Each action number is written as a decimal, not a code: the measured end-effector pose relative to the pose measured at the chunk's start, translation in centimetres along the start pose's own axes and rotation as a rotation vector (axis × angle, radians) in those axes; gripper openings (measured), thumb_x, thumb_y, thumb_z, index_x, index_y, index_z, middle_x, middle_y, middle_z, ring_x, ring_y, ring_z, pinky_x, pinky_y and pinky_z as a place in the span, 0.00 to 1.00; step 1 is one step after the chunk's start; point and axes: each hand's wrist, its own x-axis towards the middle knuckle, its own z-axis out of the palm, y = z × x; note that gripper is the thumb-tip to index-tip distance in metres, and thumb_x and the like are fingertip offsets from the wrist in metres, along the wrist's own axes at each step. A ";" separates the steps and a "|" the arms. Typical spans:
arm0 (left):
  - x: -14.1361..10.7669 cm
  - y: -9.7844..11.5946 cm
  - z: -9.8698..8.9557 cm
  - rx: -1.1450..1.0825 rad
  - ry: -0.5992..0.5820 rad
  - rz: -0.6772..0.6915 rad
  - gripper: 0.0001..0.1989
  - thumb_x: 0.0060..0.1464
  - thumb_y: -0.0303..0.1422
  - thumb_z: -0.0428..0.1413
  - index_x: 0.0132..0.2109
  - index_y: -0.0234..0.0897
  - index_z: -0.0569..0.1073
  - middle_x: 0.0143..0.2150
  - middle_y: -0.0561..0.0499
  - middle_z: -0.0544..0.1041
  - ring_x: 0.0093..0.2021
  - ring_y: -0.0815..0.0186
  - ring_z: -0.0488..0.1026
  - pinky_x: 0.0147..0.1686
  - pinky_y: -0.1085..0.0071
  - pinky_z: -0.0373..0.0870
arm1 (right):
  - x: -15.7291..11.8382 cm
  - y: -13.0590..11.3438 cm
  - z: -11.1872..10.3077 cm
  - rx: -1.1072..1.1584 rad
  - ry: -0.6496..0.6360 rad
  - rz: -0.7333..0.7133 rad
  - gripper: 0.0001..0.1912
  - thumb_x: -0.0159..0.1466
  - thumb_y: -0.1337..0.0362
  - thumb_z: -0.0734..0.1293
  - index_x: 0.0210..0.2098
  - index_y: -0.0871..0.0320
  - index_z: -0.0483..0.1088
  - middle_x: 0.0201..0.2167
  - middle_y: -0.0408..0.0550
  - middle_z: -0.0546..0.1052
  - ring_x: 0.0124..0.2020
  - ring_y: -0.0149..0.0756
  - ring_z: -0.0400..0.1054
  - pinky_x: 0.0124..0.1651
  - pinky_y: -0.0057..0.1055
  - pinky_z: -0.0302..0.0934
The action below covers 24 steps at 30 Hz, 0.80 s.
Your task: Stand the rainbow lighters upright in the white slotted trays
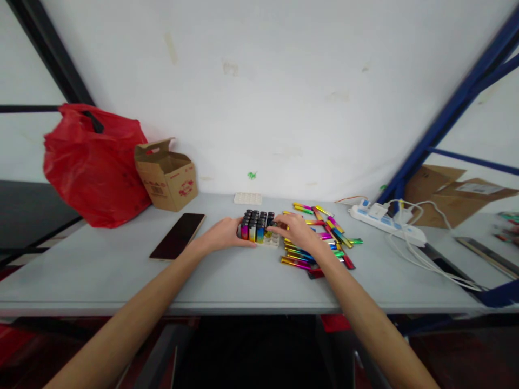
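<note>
A white tray [272, 241] in the middle of the table holds several upright lighters [252, 232] with black tops and shiny coloured bodies. My left hand [229, 233] wraps round the left side of the tray and its lighters, thumb along the front. Over the tray's right part, my right hand [292, 228] pinches a small item at its fingertips, apparently a lighter, mostly hidden by the fingers. Beside and partly under my right forearm lies a loose pile of metallic coloured lighters [298, 263].
A second white tray [248, 198] lies by the wall. Further left are a dark phone [178, 236], an open cardboard box [174, 181] and a red plastic bag [95, 167]. To the right, a white power strip [387, 224] trails cables beside a blue metal frame [421, 135].
</note>
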 end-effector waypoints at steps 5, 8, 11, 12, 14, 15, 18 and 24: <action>0.0 0.2 -0.2 0.024 -0.010 0.000 0.41 0.41 0.66 0.59 0.52 0.38 0.74 0.39 0.46 0.83 0.37 0.51 0.79 0.34 0.66 0.69 | 0.1 0.1 0.5 -0.112 -0.034 0.125 0.23 0.68 0.44 0.65 0.31 0.57 0.75 0.26 0.47 0.77 0.27 0.35 0.69 0.31 0.28 0.52; 0.0 0.3 -0.2 0.034 -0.007 -0.010 0.42 0.41 0.66 0.60 0.52 0.38 0.74 0.37 0.47 0.83 0.36 0.52 0.79 0.32 0.66 0.69 | 0.0 -0.2 0.9 -0.259 -0.069 0.195 0.27 0.66 0.41 0.65 0.25 0.57 0.74 0.22 0.48 0.75 0.25 0.36 0.67 0.30 0.30 0.49; 0.0 0.3 -0.2 0.031 -0.006 -0.018 0.42 0.41 0.65 0.60 0.53 0.38 0.74 0.37 0.47 0.83 0.35 0.52 0.79 0.32 0.66 0.69 | 0.0 -0.3 0.7 -0.272 -0.083 0.170 0.29 0.70 0.41 0.60 0.25 0.56 0.74 0.21 0.48 0.74 0.25 0.36 0.67 0.30 0.30 0.49; 0.0 0.3 -0.1 0.030 -0.008 -0.017 0.41 0.41 0.65 0.60 0.53 0.38 0.74 0.37 0.47 0.83 0.35 0.53 0.79 0.32 0.66 0.69 | 0.0 -0.3 0.5 -0.278 -0.064 0.167 0.29 0.71 0.43 0.58 0.26 0.56 0.74 0.22 0.48 0.75 0.26 0.35 0.68 0.31 0.30 0.50; 0.0 0.3 -0.1 0.034 -0.014 -0.015 0.41 0.42 0.65 0.60 0.53 0.38 0.74 0.37 0.47 0.83 0.35 0.54 0.79 0.32 0.67 0.69 | 0.0 0.1 -0.2 -0.319 0.007 0.213 0.30 0.74 0.46 0.54 0.28 0.56 0.74 0.25 0.49 0.76 0.29 0.36 0.70 0.34 0.30 0.52; -0.1 0.3 -0.1 0.040 -0.016 -0.020 0.41 0.42 0.65 0.60 0.53 0.38 0.74 0.38 0.47 0.83 0.35 0.54 0.79 0.32 0.67 0.68 | -0.1 0.5 -0.7 -0.356 0.050 0.264 0.29 0.75 0.48 0.53 0.30 0.57 0.75 0.27 0.50 0.77 0.31 0.36 0.71 0.35 0.30 0.53; -0.1 0.4 -0.2 0.069 -0.018 -0.039 0.42 0.42 0.66 0.59 0.52 0.37 0.74 0.37 0.46 0.82 0.34 0.54 0.78 0.30 0.67 0.67 | -0.6 2.8 -2.1 -0.495 0.149 0.473 0.22 0.75 0.54 0.55 0.39 0.58 0.76 0.34 0.52 0.80 0.36 0.39 0.72 0.38 0.30 0.56; -0.1 0.6 -0.3 0.069 -0.021 -0.044 0.41 0.41 0.66 0.59 0.51 0.37 0.74 0.35 0.47 0.82 0.33 0.55 0.78 0.29 0.68 0.66 | -3.1 9.3 -4.4 -0.598 0.102 0.816 0.18 0.73 0.58 0.58 0.51 0.60 0.75 0.49 0.60 0.78 0.51 0.45 0.71 0.49 0.33 0.60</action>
